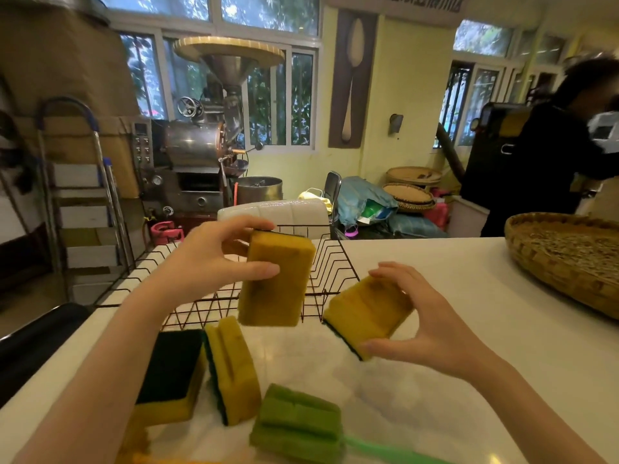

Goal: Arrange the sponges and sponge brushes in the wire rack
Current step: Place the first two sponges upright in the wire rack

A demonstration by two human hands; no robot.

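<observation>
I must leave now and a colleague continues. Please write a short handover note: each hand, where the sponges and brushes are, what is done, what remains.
Left hand: grip on a yellow sponge, held above the wire rack.
Right hand: grip on a second yellow sponge, beside the rack.
On the table: two yellow-and-green sponges and a green sponge brush.
Done: nothing visible in the rack yet.
Left: place everything.
</observation>
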